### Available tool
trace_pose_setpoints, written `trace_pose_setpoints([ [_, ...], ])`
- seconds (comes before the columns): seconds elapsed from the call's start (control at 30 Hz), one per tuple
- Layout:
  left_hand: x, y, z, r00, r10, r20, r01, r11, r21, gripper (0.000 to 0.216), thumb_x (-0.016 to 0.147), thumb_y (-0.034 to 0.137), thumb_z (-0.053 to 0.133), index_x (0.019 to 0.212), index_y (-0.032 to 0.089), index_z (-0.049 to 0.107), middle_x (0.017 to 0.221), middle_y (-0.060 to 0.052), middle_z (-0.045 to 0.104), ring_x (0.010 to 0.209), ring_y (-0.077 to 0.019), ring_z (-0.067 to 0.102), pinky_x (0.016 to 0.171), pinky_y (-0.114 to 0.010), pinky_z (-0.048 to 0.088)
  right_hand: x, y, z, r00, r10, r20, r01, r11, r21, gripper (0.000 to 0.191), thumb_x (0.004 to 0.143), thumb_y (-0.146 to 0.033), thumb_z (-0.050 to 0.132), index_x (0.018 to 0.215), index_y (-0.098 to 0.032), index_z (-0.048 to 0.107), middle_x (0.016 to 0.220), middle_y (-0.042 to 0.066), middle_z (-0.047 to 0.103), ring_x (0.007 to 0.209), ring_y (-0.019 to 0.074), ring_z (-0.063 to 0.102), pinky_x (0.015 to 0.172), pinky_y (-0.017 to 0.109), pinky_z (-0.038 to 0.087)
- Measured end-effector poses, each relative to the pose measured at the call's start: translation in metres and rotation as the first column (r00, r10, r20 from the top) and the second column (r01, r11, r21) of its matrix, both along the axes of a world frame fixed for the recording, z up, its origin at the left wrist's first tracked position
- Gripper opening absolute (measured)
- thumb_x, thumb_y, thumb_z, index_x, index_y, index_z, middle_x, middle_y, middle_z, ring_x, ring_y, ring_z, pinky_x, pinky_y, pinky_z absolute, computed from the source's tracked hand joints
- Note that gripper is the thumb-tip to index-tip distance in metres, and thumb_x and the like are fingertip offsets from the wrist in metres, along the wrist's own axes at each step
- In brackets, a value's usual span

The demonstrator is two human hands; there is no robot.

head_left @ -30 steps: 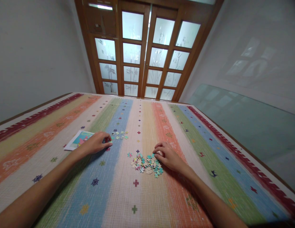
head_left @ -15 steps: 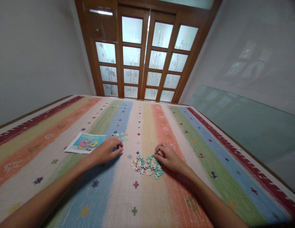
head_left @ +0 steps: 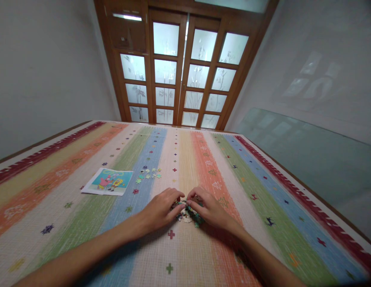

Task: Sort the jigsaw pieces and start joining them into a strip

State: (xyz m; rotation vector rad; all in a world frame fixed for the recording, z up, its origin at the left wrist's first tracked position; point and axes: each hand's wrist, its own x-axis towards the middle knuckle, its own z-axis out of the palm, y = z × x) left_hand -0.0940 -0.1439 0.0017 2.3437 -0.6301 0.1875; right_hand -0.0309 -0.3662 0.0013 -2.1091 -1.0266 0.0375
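A small heap of jigsaw puzzle pieces (head_left: 187, 217) lies on the striped cloth, mostly covered by my two hands. My left hand (head_left: 164, 205) reaches over the left side of the heap, its curved thumb and forefinger apart around the pieces. From the right, my right hand (head_left: 207, 205) bends over the heap with thumb and forefinger pinched near a greenish puzzle piece; the contact is partly hidden. Both sets of fingertips nearly meet. Further off to the left, several loose puzzle pieces (head_left: 148, 174) are spread out beside a printed cartoon picture (head_left: 109, 182).
The striped, patterned cloth (head_left: 155, 255) covers the wide table. Beyond its far edge stand wooden doors (head_left: 181, 71) with frosted panes. A pale wall (head_left: 44, 71) is on the left, and a greenish glass panel (head_left: 293, 135) runs along the right.
My left hand has moved right and nearer, from beside the loose pieces to the heap. My right hand has shifted slightly left over the heap. The loose pieces are now uncovered.
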Motion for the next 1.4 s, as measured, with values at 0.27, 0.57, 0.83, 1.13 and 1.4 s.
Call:
trace_pose_setpoints([
  [0.27, 0.011, 0.016, 0.002, 0.996, 0.059, -0.066, -0.063, 0.996, -0.061, 0.016, 0.101, 0.028, 0.054, 0.097, 0.02, 0.069, 0.092, -0.007, 0.074, 0.083, -0.0217, 0.065, 0.082, -0.037, 0.052, -0.002, -0.002, -0.001, 1.0, 0.002, -0.003, -0.002, 0.999, 0.037, 0.008, 0.102, -0.022, 0.059, 0.103, -0.023, 0.068, 0.101, 0.007, 0.071, 0.096, 0.0229, 0.066, 0.087, 0.038, 0.051],
  [0.57, 0.039, 0.108, 0.012, 0.925, 0.377, -0.048, -0.369, 0.921, 0.121, 0.023, 0.092, 0.035, 0.054, 0.094, 0.02, 0.071, 0.093, -0.009, 0.075, 0.08, -0.025, 0.064, 0.083, -0.039, 0.051, 0.02, -0.01, -0.008, 0.99, -0.03, 0.137, 0.035, 0.999, -0.037, 0.015, 0.102, -0.021, 0.057, 0.097, -0.02, 0.072, 0.101, 0.009, 0.072, 0.101, 0.0263, 0.064, 0.092, 0.043, 0.048],
  [0.83, 0.046, 0.125, -0.007, 0.919, 0.394, 0.024, -0.39, 0.898, 0.202, 0.022, 0.091, 0.031, 0.055, 0.089, 0.021, 0.074, 0.095, -0.011, 0.073, 0.092, -0.0285, 0.065, 0.093, -0.043, 0.051, 0.024, -0.013, -0.009, 0.993, -0.03, 0.115, 0.043, 0.993, -0.106, 0.019, 0.105, -0.023, 0.058, 0.106, -0.019, 0.076, 0.105, 0.01, 0.071, 0.104, 0.0269, 0.064, 0.093, 0.043, 0.048],
  [1.13, 0.045, 0.129, -0.01, 0.917, 0.394, 0.057, -0.396, 0.887, 0.238, 0.026, 0.091, 0.031, 0.057, 0.095, 0.02, 0.08, 0.1, -0.012, 0.071, 0.099, -0.0306, 0.066, 0.097, -0.046, 0.052, 0.018, -0.009, -0.01, 0.995, 0.039, 0.094, -0.019, 0.979, -0.205, 0.015, 0.1, -0.017, 0.062, 0.102, -0.021, 0.077, 0.109, 0.01, 0.067, 0.109, 0.0272, 0.061, 0.097, 0.044, 0.046],
  [1.4, 0.046, 0.129, -0.011, 0.92, 0.384, 0.084, -0.392, 0.883, 0.256, 0.034, 0.094, 0.027, 0.048, 0.1, 0.019, 0.08, 0.1, -0.013, 0.07, 0.099, -0.0304, 0.066, 0.098, -0.046, 0.053, 0.022, -0.007, -0.014, 1.0, 0.003, 0.019, 0.0, 0.991, -0.134, 0.009, 0.094, -0.012, 0.063, 0.093, -0.02, 0.068, 0.101, 0.007, 0.067, 0.103, 0.0245, 0.061, 0.091, 0.039, 0.049],
])
